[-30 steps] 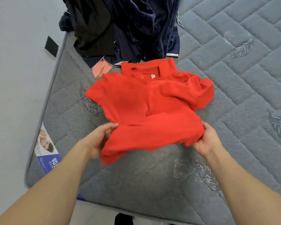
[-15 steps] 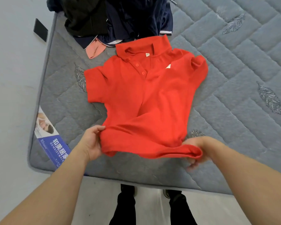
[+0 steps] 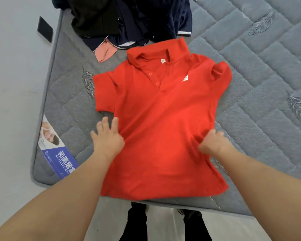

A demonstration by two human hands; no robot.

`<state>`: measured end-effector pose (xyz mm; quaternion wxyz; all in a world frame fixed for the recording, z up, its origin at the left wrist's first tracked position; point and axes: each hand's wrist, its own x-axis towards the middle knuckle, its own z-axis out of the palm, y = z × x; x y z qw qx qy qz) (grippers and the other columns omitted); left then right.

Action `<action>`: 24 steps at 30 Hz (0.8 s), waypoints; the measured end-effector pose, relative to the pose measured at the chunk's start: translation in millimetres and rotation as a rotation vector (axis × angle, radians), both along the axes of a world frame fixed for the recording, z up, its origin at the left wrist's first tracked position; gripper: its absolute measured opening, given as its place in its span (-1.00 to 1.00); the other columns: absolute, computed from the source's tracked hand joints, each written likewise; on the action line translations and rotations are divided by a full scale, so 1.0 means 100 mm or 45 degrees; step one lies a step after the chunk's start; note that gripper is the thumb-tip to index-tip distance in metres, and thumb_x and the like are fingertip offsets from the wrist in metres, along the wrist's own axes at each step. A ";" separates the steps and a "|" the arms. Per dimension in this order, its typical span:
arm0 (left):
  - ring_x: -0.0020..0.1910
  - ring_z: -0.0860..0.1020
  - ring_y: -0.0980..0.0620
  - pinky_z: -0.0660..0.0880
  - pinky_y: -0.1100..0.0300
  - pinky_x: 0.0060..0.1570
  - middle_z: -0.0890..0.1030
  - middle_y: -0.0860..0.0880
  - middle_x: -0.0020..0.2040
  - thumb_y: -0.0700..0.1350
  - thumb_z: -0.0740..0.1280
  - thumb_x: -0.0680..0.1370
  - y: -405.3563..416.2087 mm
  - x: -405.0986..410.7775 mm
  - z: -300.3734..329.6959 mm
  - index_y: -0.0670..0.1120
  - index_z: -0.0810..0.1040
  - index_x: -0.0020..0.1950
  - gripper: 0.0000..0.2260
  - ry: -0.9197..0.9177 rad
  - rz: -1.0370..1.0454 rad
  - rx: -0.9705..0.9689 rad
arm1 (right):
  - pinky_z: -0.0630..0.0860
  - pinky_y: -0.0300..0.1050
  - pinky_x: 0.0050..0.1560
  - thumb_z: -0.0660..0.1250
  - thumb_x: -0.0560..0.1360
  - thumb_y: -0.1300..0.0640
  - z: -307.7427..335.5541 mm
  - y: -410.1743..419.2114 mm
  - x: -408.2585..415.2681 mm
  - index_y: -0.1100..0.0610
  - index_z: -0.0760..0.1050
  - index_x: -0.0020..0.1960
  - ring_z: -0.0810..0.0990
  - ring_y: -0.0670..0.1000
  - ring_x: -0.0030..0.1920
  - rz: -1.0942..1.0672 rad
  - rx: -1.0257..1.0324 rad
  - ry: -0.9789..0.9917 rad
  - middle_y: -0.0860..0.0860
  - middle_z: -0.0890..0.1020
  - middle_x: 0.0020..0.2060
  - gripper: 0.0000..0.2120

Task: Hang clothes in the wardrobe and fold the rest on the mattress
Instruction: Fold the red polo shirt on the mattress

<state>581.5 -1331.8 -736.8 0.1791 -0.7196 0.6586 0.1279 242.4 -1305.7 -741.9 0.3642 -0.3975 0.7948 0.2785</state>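
Observation:
A red polo shirt (image 3: 160,129) lies spread front up on the grey quilted mattress (image 3: 261,70), collar away from me and hem at the near edge. My left hand (image 3: 108,138) has its fingers spread and straight, resting at the shirt's left side seam, partly on the mattress. My right hand (image 3: 214,143) sits on the shirt's right side with its fingers curled into the fabric, and creases run out from it. The right sleeve is bunched up.
A pile of dark clothes (image 3: 129,18) with a pink garment (image 3: 105,52) lies at the mattress's far end, just beyond the collar. A blue and white label (image 3: 57,153) marks the left corner. A black object (image 3: 45,31) is on the floor at left. My feet (image 3: 163,223) stand at the near edge.
The shirt's lower half, which was held bunched up by both hands, now lies pulled flat toward the near edge. My left hand has let go of the hem and opened.

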 end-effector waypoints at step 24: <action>-0.07 0.59 -0.38 0.37 -0.06 -0.20 0.63 -0.29 -0.05 0.10 0.12 0.67 -2.93 -1.03 -0.58 -0.08 0.32 0.25 -0.71 0.604 -0.013 -0.502 | 0.33 -0.04 -0.22 0.29 0.55 -0.02 -0.42 -2.46 -0.72 0.06 0.30 -0.23 0.52 0.13 -0.15 -0.068 -0.917 -0.378 0.03 0.54 -0.29 -0.73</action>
